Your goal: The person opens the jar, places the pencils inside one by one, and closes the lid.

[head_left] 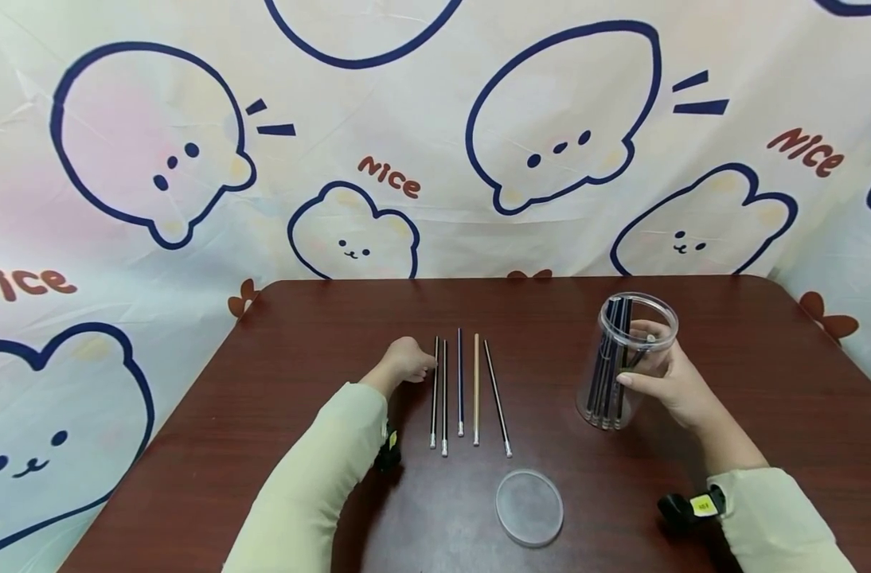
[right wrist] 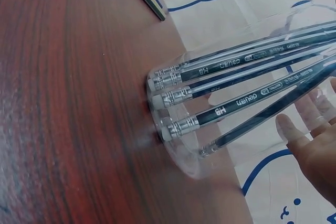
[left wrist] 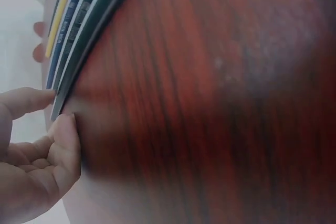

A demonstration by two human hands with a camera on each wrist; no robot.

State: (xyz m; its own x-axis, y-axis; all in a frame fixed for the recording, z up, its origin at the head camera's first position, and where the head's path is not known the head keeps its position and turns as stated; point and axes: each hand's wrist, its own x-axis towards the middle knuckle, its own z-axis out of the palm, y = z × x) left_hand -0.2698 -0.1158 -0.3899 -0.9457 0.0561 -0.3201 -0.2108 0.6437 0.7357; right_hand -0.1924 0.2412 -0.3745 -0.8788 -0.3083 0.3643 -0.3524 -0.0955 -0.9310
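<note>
Several pencils lie side by side on the table, eraser ends toward me. My left hand (head_left: pixel 409 360) is at the leftmost pencil (head_left: pixel 433 410), its thumb and a finger pinching it near the far end; the left wrist view shows the fingertips on either side of that end. On the right, my right hand (head_left: pixel 672 386) grips a clear plastic jar (head_left: pixel 639 406) round its side. The jar tilts slightly and has no lid on. Inside it stand several dark pencils (right wrist: pixel 231 108), erasers down. Part of my right fingers shows through the jar wall.
A round clear lid (head_left: pixel 529 508) lies near the front of the brown table (head_left: pixel 435 517). A dark blue pencil (head_left: pixel 460 390) and a yellow pencil (head_left: pixel 476 390) are in the row. Behind the table hangs a cloth (head_left: pixel 435 119) printed with cartoon faces.
</note>
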